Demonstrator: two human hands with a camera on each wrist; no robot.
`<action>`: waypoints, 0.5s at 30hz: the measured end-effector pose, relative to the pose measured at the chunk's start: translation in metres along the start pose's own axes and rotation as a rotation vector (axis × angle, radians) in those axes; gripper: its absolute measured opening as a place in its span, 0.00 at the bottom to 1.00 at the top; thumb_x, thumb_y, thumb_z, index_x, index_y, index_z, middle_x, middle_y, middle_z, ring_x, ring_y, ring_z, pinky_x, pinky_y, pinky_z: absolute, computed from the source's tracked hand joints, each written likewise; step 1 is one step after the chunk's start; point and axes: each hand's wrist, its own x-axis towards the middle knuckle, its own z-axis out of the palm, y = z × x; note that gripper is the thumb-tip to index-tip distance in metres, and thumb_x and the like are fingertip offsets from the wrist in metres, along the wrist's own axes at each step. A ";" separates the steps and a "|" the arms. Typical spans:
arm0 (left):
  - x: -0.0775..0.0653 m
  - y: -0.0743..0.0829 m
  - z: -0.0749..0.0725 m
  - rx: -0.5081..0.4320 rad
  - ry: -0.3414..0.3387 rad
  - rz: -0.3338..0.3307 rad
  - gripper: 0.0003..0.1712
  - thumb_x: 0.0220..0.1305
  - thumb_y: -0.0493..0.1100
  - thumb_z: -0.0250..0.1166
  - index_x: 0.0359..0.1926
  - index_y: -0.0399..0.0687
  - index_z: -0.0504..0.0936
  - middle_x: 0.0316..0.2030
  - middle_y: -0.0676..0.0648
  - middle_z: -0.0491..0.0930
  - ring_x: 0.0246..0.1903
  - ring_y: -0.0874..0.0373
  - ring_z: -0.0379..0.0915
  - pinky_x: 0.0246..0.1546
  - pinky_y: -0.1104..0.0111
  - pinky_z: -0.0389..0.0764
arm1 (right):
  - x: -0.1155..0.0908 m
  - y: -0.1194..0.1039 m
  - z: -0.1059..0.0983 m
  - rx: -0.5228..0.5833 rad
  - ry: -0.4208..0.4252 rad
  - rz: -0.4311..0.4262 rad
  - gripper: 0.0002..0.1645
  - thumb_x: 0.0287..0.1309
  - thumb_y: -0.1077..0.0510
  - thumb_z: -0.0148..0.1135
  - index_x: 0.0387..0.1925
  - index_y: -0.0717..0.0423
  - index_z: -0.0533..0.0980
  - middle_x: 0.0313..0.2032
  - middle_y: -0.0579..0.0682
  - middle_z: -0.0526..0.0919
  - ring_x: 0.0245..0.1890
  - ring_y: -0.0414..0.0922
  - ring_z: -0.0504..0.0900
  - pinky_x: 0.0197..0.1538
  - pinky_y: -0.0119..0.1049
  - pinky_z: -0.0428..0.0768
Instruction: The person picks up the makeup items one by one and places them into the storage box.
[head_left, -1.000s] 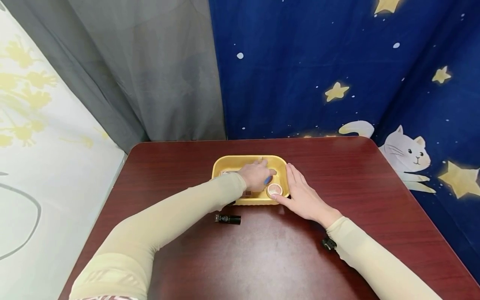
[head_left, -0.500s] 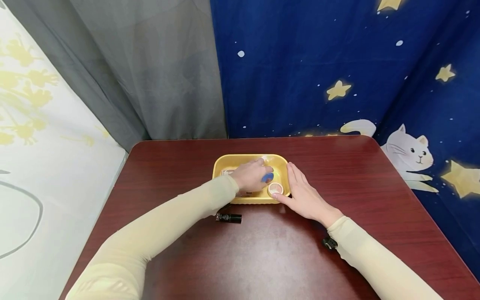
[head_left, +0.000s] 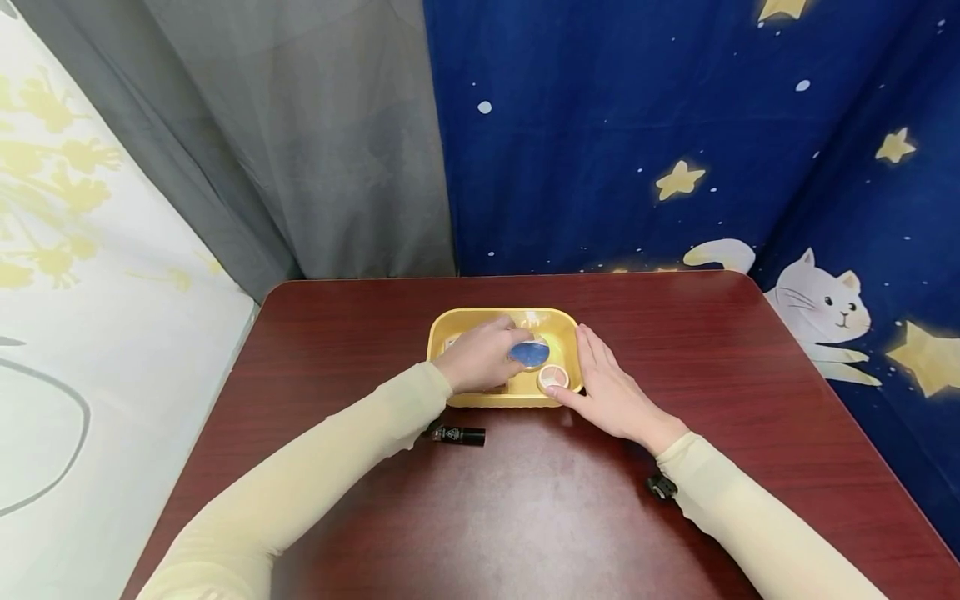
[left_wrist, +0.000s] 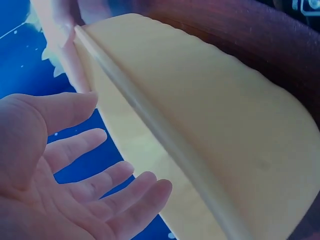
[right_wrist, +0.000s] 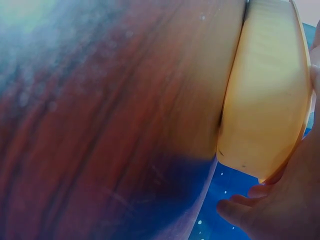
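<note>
A yellow plastic basket (head_left: 558,321) sits toward the back of the table. My left hand (head_left: 480,358) is over its left half, with the fingertips at a round blue-topped item (head_left: 529,353) inside. In the left wrist view, the left hand (left_wrist: 65,200) has spread, slightly bent fingers and an empty palm. My right hand (head_left: 611,396) rests along the basket's right end, fingers straight outside and thumb at the front rim. Beside that thumb, inside the basket, lies a small round palette (head_left: 553,379) with beige and pink sections. My left hand partly hides a pale flat item (head_left: 450,342).
A short black tube (head_left: 463,436) with white markings lies on the reddish-brown table (head_left: 540,517) in front of the basket, near my left sleeve (head_left: 315,467). Behind the table hang a grey curtain (head_left: 360,150) and a blue starry curtain (head_left: 570,150).
My left hand has drawn back to the left inside the basket, and more of the blue-topped item shows. The right hand stays on the basket's right end.
</note>
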 end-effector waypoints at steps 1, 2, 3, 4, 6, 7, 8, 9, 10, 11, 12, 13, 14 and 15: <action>-0.003 0.000 0.000 -0.006 0.012 -0.004 0.24 0.66 0.45 0.67 0.63 0.49 0.80 0.53 0.47 0.75 0.45 0.58 0.72 0.47 0.65 0.76 | 0.000 0.000 0.000 0.002 -0.002 0.000 0.68 0.61 0.22 0.52 0.79 0.63 0.37 0.79 0.57 0.38 0.78 0.53 0.41 0.71 0.55 0.60; -0.006 0.000 -0.001 -0.008 0.024 -0.008 0.25 0.66 0.45 0.67 0.63 0.49 0.80 0.53 0.47 0.75 0.45 0.58 0.72 0.46 0.66 0.77 | 0.000 0.000 0.000 0.004 -0.004 -0.001 0.68 0.61 0.22 0.52 0.79 0.62 0.37 0.79 0.57 0.38 0.78 0.54 0.41 0.70 0.56 0.60; -0.009 0.000 -0.001 -0.010 0.036 -0.013 0.25 0.65 0.45 0.67 0.63 0.50 0.80 0.54 0.48 0.75 0.45 0.58 0.72 0.45 0.66 0.77 | 0.000 -0.001 0.000 0.005 -0.004 0.000 0.68 0.61 0.22 0.52 0.79 0.62 0.36 0.79 0.57 0.38 0.78 0.54 0.41 0.70 0.56 0.60; -0.011 0.000 -0.002 -0.015 0.045 -0.022 0.25 0.65 0.45 0.67 0.63 0.51 0.80 0.54 0.48 0.75 0.45 0.58 0.72 0.44 0.66 0.78 | 0.000 -0.001 0.000 0.006 -0.005 0.000 0.68 0.61 0.22 0.52 0.79 0.62 0.36 0.79 0.57 0.38 0.78 0.54 0.41 0.70 0.56 0.60; -0.017 0.001 -0.002 -0.017 0.065 -0.036 0.25 0.64 0.45 0.68 0.63 0.52 0.80 0.54 0.49 0.75 0.44 0.59 0.73 0.40 0.66 0.78 | -0.001 -0.001 0.000 0.005 -0.003 0.001 0.68 0.61 0.21 0.52 0.79 0.63 0.37 0.79 0.58 0.38 0.78 0.54 0.41 0.71 0.56 0.60; -0.019 0.001 -0.002 -0.012 0.072 -0.042 0.26 0.64 0.46 0.68 0.63 0.53 0.80 0.53 0.50 0.74 0.44 0.59 0.73 0.38 0.65 0.78 | -0.001 -0.001 0.000 0.004 0.000 0.002 0.68 0.61 0.21 0.52 0.79 0.63 0.37 0.79 0.58 0.38 0.78 0.54 0.41 0.70 0.56 0.60; -0.022 0.002 -0.001 -0.003 0.080 -0.045 0.25 0.64 0.46 0.68 0.63 0.54 0.80 0.53 0.50 0.74 0.43 0.59 0.73 0.36 0.65 0.77 | -0.001 -0.001 0.000 0.000 0.001 0.002 0.68 0.61 0.21 0.52 0.79 0.63 0.37 0.79 0.58 0.39 0.78 0.54 0.41 0.70 0.56 0.60; -0.024 0.002 -0.001 0.000 0.089 -0.045 0.26 0.64 0.46 0.68 0.63 0.54 0.81 0.52 0.50 0.75 0.42 0.59 0.73 0.36 0.65 0.77 | -0.002 -0.001 0.000 0.000 0.003 0.003 0.68 0.61 0.22 0.52 0.79 0.63 0.37 0.79 0.58 0.39 0.78 0.54 0.41 0.70 0.56 0.61; -0.027 0.003 -0.001 0.006 0.100 -0.045 0.25 0.64 0.47 0.68 0.63 0.55 0.81 0.51 0.51 0.75 0.42 0.60 0.73 0.36 0.65 0.77 | -0.002 -0.001 0.000 -0.001 0.004 0.004 0.68 0.61 0.22 0.52 0.79 0.63 0.37 0.79 0.58 0.39 0.78 0.54 0.42 0.70 0.56 0.61; -0.029 0.003 0.000 0.013 0.115 -0.042 0.25 0.64 0.47 0.68 0.63 0.55 0.81 0.51 0.51 0.75 0.42 0.59 0.73 0.37 0.65 0.77 | -0.001 -0.001 0.000 0.000 0.006 0.005 0.68 0.61 0.22 0.53 0.79 0.63 0.37 0.79 0.58 0.39 0.78 0.54 0.42 0.70 0.56 0.61; -0.032 0.004 0.000 0.015 0.131 -0.037 0.25 0.64 0.47 0.69 0.62 0.55 0.81 0.50 0.51 0.75 0.41 0.59 0.73 0.38 0.65 0.76 | -0.001 -0.001 0.000 0.003 0.008 0.005 0.68 0.61 0.23 0.53 0.79 0.63 0.38 0.79 0.58 0.39 0.78 0.54 0.42 0.70 0.56 0.61; -0.035 0.004 0.000 0.014 0.147 -0.028 0.25 0.64 0.47 0.69 0.62 0.54 0.81 0.49 0.51 0.75 0.41 0.59 0.73 0.40 0.64 0.76 | -0.001 -0.001 0.000 0.006 0.007 0.005 0.67 0.62 0.23 0.54 0.79 0.63 0.38 0.79 0.57 0.39 0.78 0.54 0.42 0.70 0.56 0.62; -0.038 0.005 0.001 0.011 0.165 -0.019 0.24 0.63 0.47 0.70 0.61 0.54 0.82 0.48 0.51 0.76 0.41 0.59 0.73 0.42 0.64 0.77 | -0.001 -0.001 0.000 0.008 0.006 0.005 0.67 0.62 0.23 0.54 0.79 0.62 0.37 0.79 0.57 0.39 0.78 0.53 0.42 0.70 0.55 0.62; -0.042 0.005 0.001 0.003 0.182 -0.007 0.24 0.63 0.47 0.70 0.61 0.53 0.82 0.48 0.50 0.76 0.41 0.58 0.74 0.43 0.64 0.77 | -0.001 -0.001 0.000 0.009 0.009 0.003 0.67 0.62 0.24 0.54 0.79 0.62 0.38 0.79 0.57 0.39 0.78 0.54 0.42 0.70 0.55 0.62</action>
